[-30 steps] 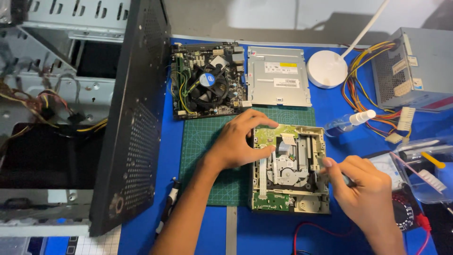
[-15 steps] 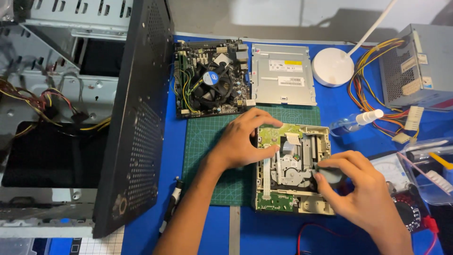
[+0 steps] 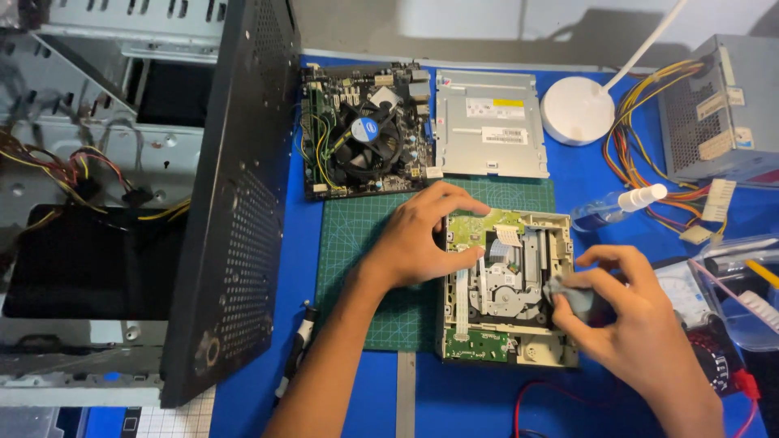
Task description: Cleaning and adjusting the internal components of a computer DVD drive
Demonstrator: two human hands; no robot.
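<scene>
Grey cloth [image 3: 568, 296] in right hand [image 3: 625, 316] wipes drive [image 3: 507, 284].

We see the opened optical drive [image 3: 507, 284] lying on the cutting mat [image 3: 365, 268]; behind the mat sit the motherboard [image 3: 365, 130] and, to its right, a closed drive [image 3: 489, 123] — the computer case [image 3: 122, 203] stands left, the power supply [image 3: 726, 109] far right.
</scene>
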